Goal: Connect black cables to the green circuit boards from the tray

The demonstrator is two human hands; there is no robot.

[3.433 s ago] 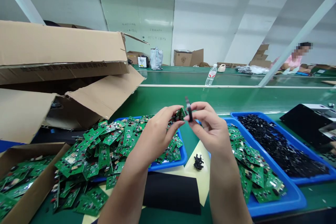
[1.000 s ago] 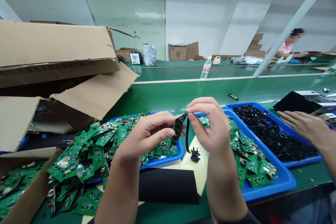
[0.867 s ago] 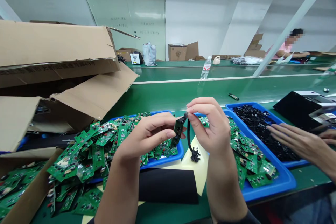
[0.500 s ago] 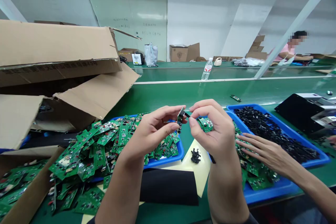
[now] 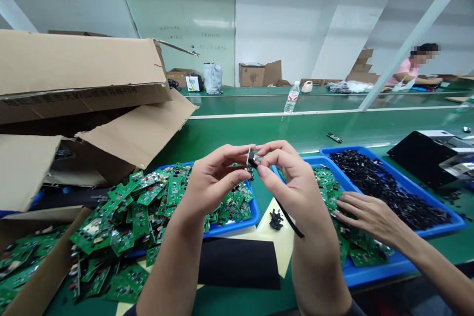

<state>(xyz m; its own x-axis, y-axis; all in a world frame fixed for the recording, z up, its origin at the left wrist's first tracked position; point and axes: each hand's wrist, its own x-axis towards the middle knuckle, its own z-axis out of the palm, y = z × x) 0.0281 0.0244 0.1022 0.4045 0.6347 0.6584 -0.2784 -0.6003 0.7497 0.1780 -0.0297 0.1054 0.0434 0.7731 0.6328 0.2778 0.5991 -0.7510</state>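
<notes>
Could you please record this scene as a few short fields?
Left hand: pinches a small black connector
Right hand: pinches the same connector, its black cable trailing past the wrist
Left tray: blue tray heaped with green circuit boards
Right tray: blue parts tray of small black plastic parts
Co-worker's hand: over boards in another blue tray

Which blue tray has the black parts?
The rightmost blue tray, heaped with small black parts; the left tray and middle tray hold green circuit boards instead.

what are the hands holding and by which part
The left hand and right hand pinch a black cable by its small black connector.
</notes>
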